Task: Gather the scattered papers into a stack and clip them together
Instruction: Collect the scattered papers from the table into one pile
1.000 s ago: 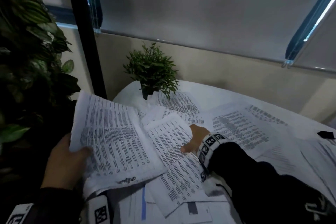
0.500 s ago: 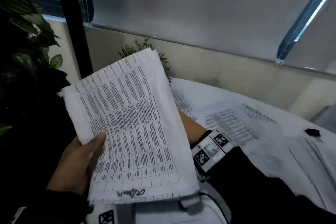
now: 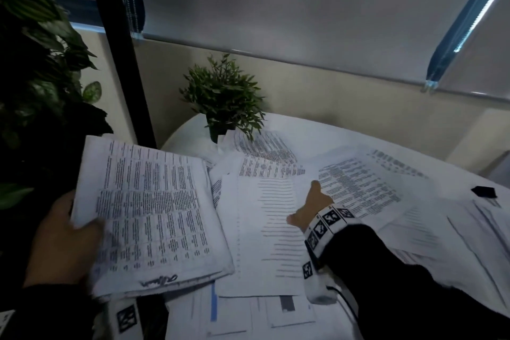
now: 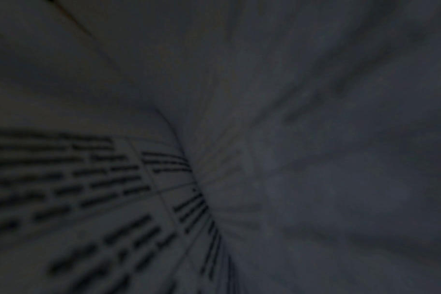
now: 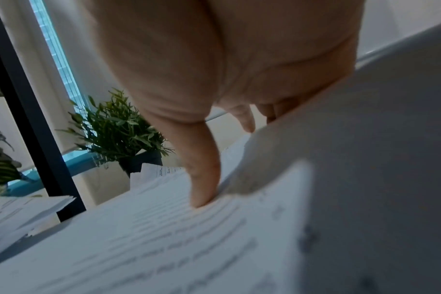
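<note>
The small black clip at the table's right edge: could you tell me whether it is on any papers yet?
Not yet. The black clip lies alone on the table, apart from the stack the left hand holds.

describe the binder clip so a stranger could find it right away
Start at the white round table littered with printed sheets. Go to its far right edge, past the right hand. The small black clip there is the only dark object among the papers.

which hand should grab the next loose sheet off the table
Right. The right hand already rests on a loose sheet, thumb down on it, and holds nothing. The left hand is busy gripping the stack.
</note>
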The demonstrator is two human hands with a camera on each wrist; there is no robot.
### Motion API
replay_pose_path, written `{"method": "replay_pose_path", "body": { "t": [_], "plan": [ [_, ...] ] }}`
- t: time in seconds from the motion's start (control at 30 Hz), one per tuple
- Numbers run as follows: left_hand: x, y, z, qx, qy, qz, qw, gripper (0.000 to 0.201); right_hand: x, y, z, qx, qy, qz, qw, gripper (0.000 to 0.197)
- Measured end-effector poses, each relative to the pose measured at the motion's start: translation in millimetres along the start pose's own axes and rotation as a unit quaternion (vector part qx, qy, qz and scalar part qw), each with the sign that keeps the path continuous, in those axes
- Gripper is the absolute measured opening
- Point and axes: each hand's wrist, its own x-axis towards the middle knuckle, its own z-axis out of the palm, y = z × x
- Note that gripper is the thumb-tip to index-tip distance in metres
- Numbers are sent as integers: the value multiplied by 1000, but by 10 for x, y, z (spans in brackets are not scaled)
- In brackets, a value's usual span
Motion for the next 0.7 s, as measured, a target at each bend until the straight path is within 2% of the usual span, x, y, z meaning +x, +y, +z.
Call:
{"method": "replay_pose_path", "body": {
  "t": [0.03, 0.07, 0.13, 0.2, 0.27, 0.33, 0.47, 0.6, 0.7],
  "plan": [
    [-10, -35, -32, -11, -6, -18, 1000, 52, 3, 31, -20, 24, 21, 1, 999, 104],
    [111, -295, -29, -35, 12, -21, 999, 55, -40, 72, -57, 43, 37, 0, 998, 102],
    [-16, -139, -32, -49, 16, -25, 998, 51, -79, 193, -155, 79, 85, -5, 993, 91],
    [-173, 179, 53, -54, 24, -22, 998, 49, -118, 329, -231, 117, 138, -23, 983, 64],
    [-193, 245, 100, -48, 15, -13, 999, 45, -124, 466, -255, 173, 183, -51, 966, 49],
    [-158, 227, 125, -43, 23, -28, 998, 40, -126, 562, -269, 212, 195, -63, 955, 44],
    [-169, 233, 108, -62, 24, -32, 997, 39, -198, 734, -334, 299, 178, -77, 935, 9],
    [-236, 424, 210, -157, -36, -37, 986, 34, -267, 810, -398, 381, 178, -96, 902, 9],
    [-438, 702, 548, -230, -78, -43, 969, 23, -386, 705, -403, 462, 131, -149, 865, 16]
  ]
}}
